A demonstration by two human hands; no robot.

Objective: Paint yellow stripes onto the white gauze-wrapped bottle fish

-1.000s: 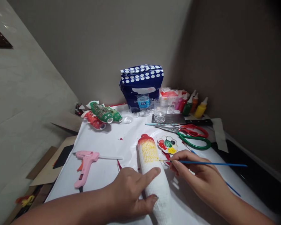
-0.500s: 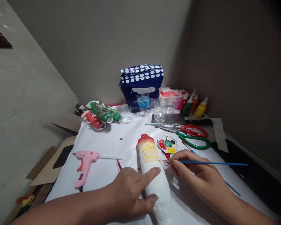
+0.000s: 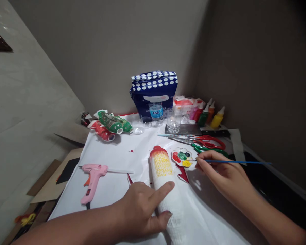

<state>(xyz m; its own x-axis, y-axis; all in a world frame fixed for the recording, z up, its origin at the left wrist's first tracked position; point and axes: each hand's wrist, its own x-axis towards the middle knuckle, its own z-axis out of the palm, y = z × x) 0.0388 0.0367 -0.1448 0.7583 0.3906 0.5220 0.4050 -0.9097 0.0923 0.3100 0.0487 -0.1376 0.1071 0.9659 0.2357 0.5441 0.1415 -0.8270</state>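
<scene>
A bottle-shaped form [image 3: 163, 165] wrapped in white, textured material lies on the white-covered table. Its neck is red, with a yellow-painted band below and bare white toward me. My left hand [image 3: 146, 208] grips it from the left, index finger stretched across the top and thumb pressing lower down. To the right, my right hand [image 3: 220, 173] pinches a thin blue paintbrush [image 3: 247, 162]. The brush tip is at the yellow paint [image 3: 187, 163] in a flower-shaped palette [image 3: 179, 150], which also holds red, green and black paint.
A pink hot glue gun [image 3: 94, 177] lies at left. Painted fish figures [image 3: 112, 122] rest at back left. Behind the palette are red-handled scissors [image 3: 211, 141], a knife [image 3: 214, 132] and clear plastic cups [image 3: 173, 122]. Paint bottles [image 3: 217, 118] and a blue bag [image 3: 154, 90] stand at the back.
My right hand has moved the paintbrush from the yellow band on the wrapped form up and right to the palette's yellow paint. My left hand stays in place.
</scene>
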